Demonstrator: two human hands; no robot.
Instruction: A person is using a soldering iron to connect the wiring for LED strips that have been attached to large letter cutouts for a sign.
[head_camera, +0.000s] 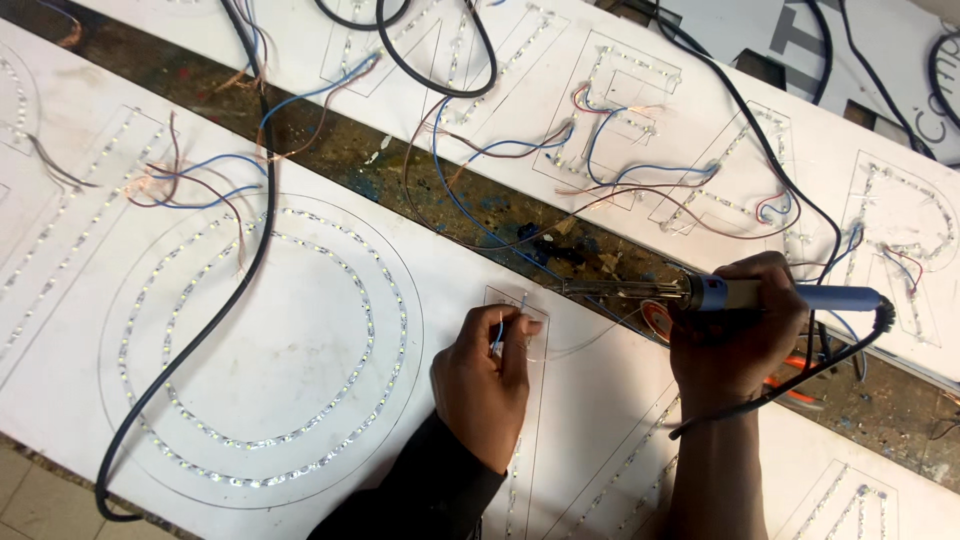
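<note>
Nearest me, my left hand (485, 375) pinches a thin blue wire (499, 328) upright over the narrow LED strip (519, 440) on the near white board (590, 400), close to its far edge. Right hand (735, 335) is closed round the blue-handled soldering iron (700, 293), its tip (560, 287) lying level, just beside the wire's end but, as far as I can tell, apart from it. To do this well I'd judge: keep the wire still on its pad, bring the tip in flat, touch briefly, and mind the black cable (240, 270) trailing across the ring of LEDs (370, 330).
</note>
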